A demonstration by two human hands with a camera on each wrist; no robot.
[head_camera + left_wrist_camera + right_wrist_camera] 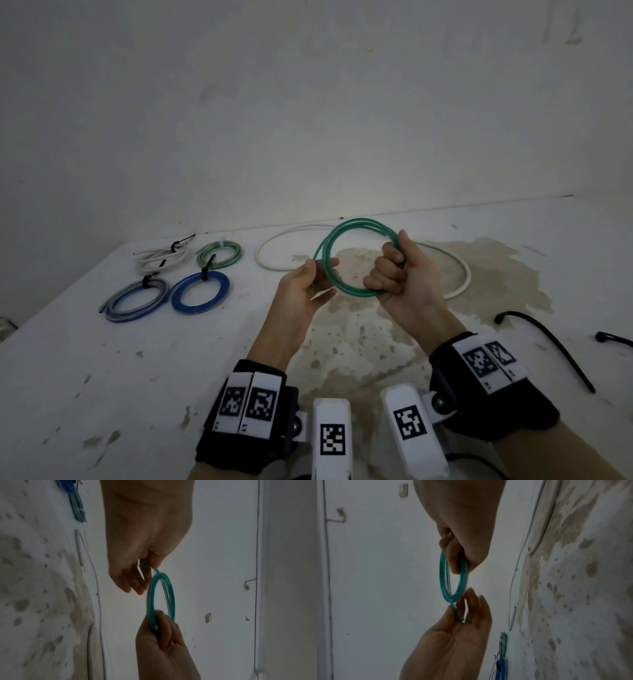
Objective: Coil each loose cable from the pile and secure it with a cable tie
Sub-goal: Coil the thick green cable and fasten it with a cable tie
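Both hands hold a green cable coil (356, 294) in the air above the white table (102, 377). My right hand (390, 270) grips the coil's right side in a fist, its fingers curled through the ring (442, 585). The thumb and fingers of my left hand (320, 269) pinch the coil's left side, at the cable's loose end (145, 565). A thin pale strip (322, 294) sticks out under the left fingers; I cannot tell what it is. A loose white cable (270, 265) lies in a wide loop on the table behind the hands.
Several tied coils lie at the left: white (161, 258), green-white (219, 255), blue-grey (137, 299) and blue (200, 293). Two black cable ties (548, 342) (613, 339) lie at the right. A wall rises behind the table, whose left edge is near.
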